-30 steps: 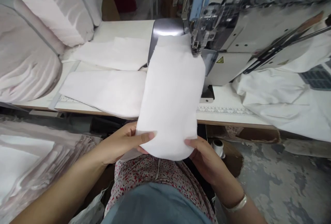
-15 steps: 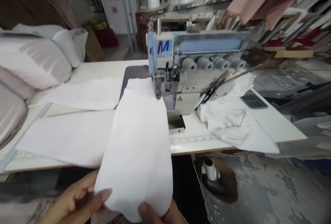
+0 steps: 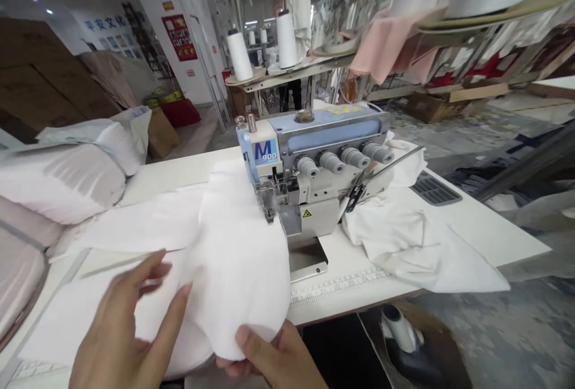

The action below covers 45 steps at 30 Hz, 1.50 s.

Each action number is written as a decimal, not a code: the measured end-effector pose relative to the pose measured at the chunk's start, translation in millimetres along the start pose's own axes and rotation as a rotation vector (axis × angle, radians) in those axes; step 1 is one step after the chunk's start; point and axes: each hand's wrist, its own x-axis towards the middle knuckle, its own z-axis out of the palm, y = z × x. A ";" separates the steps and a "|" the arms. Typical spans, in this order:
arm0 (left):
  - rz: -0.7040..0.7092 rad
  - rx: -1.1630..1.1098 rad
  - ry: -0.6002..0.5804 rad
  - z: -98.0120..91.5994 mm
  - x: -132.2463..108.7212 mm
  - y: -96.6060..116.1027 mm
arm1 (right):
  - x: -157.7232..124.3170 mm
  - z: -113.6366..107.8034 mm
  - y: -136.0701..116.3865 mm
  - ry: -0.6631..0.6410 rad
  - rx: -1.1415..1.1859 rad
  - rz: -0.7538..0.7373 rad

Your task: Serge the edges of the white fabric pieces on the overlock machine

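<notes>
A white fabric piece [image 3: 242, 257] runs from under the presser area of the blue and white sewing machine [image 3: 314, 167] toward me. My right hand [image 3: 274, 353] pinches its rounded near end, thumb on top and fingers beneath. To the left, my left hand [image 3: 135, 317] is raised with thumb and fingers apart, beside the fabric's left edge and over another white piece [image 3: 63, 311] lying on the table. One more flat white piece [image 3: 144, 221] lies behind that one.
Bundled fabric stacks [image 3: 63, 173] stand on the left of the table [image 3: 179, 164]. Crumpled white cloth [image 3: 404, 233] and black-handled scissors [image 3: 357, 191] are right of the machine. Thread cones [image 3: 240, 56] stand behind; a small cone [image 3: 399, 326] sits below the table's front edge.
My left hand has let go of the fabric's near end and risen with fingers spread. The fabric extends farther past the machine's needle area. The camera view has tilted up.
</notes>
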 end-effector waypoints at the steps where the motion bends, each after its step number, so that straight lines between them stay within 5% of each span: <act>1: 0.174 0.026 0.067 4.7 12.2 9.6 | 3.5 1.5 -2.6 -0.016 0.018 -0.026; 3: 0.564 -0.047 0.032 16.7 38.9 26.8 | 9.6 5.4 -7.4 -0.033 0.074 -0.062; 5: 0.843 -0.183 -0.198 30.3 63.5 37.8 | 14.4 9.5 -12.7 -0.012 0.122 -0.097; 8: 0.939 -0.275 -0.522 46.3 86.9 40.1 | 20.1 13.6 -22.5 0.059 0.145 -0.124; 11: 0.914 -0.274 -0.606 51.3 91.7 30.8 | 24.5 12.0 -33.4 0.091 0.118 -0.160; 17: 0.861 -0.192 -0.519 47.6 65.0 14.9 | 27.0 -2.7 -48.1 0.074 0.041 -0.308; 25: 0.856 0.102 -0.263 63.1 13.6 24.3 | 26.8 3.6 -42.8 0.022 0.005 -0.401; 30: 0.856 0.094 -0.286 59.0 14.7 29.1 | 22.1 -2.7 -45.9 0.092 -0.044 -0.396; 38: 0.856 0.046 -0.313 55.4 26.1 35.4 | 28.5 -15.9 -44.8 0.268 -0.533 -0.589; 45: 0.790 -0.041 -0.340 52.8 26.4 35.5 | 20.7 -16.8 -52.2 0.189 -0.537 -0.562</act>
